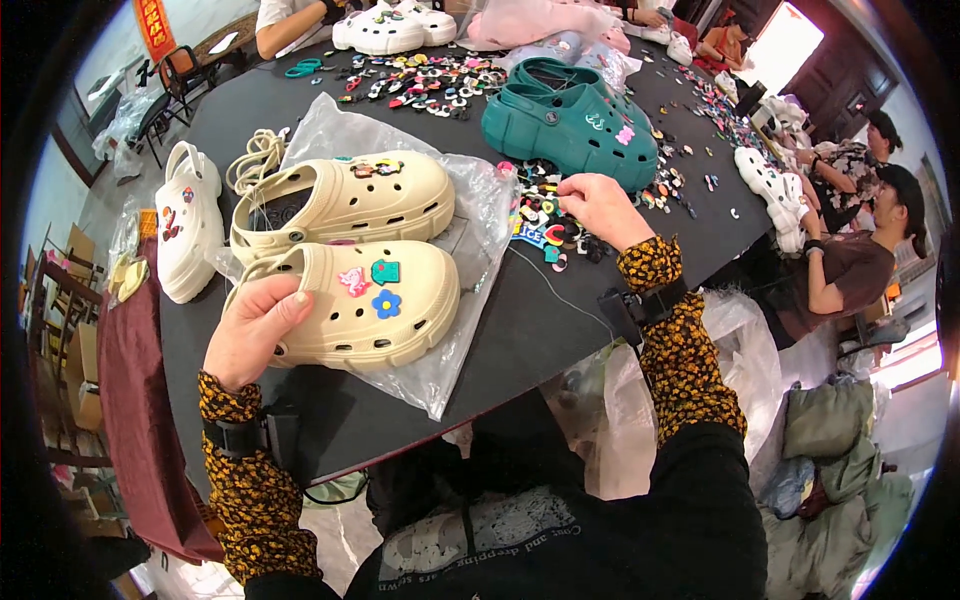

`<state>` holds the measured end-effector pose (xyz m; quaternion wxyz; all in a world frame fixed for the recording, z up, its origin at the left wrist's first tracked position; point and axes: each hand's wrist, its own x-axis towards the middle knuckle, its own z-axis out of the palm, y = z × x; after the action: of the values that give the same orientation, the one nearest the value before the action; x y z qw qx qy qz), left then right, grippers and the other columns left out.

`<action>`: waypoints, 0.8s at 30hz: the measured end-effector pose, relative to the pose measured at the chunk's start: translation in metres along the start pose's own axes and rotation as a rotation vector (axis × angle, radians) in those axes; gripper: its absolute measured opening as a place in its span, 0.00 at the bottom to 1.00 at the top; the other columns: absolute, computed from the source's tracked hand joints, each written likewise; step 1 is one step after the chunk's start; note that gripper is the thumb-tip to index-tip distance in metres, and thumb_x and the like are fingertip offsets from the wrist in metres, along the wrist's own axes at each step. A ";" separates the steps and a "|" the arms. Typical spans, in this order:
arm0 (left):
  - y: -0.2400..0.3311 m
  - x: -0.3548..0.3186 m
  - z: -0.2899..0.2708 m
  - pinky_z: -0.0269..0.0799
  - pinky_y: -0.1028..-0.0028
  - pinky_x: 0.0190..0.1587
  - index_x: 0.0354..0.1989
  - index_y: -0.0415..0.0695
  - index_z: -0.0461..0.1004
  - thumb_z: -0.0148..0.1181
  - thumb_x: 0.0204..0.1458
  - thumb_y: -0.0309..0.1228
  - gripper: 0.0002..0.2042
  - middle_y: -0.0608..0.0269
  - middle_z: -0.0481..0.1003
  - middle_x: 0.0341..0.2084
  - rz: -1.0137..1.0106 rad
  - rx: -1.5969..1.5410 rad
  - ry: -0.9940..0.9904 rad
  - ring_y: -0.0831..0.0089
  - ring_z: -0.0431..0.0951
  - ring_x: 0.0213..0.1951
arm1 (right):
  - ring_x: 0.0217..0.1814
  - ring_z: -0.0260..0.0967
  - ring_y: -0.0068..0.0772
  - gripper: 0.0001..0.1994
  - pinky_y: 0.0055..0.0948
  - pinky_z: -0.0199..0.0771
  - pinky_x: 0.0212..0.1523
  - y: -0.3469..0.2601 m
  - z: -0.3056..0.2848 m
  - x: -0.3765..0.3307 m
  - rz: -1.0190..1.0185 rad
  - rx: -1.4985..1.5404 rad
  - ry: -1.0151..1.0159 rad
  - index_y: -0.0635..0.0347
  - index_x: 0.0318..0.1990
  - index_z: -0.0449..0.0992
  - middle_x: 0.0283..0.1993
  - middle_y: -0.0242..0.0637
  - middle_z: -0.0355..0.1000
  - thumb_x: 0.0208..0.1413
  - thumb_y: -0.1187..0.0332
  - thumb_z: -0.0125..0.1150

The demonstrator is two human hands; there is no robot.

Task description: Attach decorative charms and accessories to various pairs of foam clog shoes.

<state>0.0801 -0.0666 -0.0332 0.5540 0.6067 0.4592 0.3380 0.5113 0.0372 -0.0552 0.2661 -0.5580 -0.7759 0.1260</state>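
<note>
Left hand (252, 328) gripped chunky beige clog (350, 322); right hand (606, 208) half-curled beside multicoloured charms (535, 232), hold unclear to me; green clogs (580, 148) behind.

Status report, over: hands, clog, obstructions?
Left hand gripping nearer beige clog. Right hand at loose charms. Plastic bag under that clog; nothing visibly blocking either hand.

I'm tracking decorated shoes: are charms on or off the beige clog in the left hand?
On: a pink charm, a green charm and a blue flower charm sit on the beige clog.
</note>
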 end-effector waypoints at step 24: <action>0.005 -0.005 0.002 0.65 0.82 0.39 0.45 0.34 0.74 0.51 0.59 0.33 0.14 0.73 0.74 0.32 0.006 0.023 -0.008 0.87 0.68 0.35 | 0.33 0.73 0.44 0.08 0.34 0.71 0.37 -0.027 -0.006 -0.005 -0.018 0.074 0.097 0.64 0.34 0.77 0.30 0.45 0.75 0.49 0.69 0.55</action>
<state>0.0808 -0.0716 -0.0278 0.5478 0.6158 0.4589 0.3320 0.4942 0.0224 -0.0381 0.3249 -0.5464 -0.7617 0.1250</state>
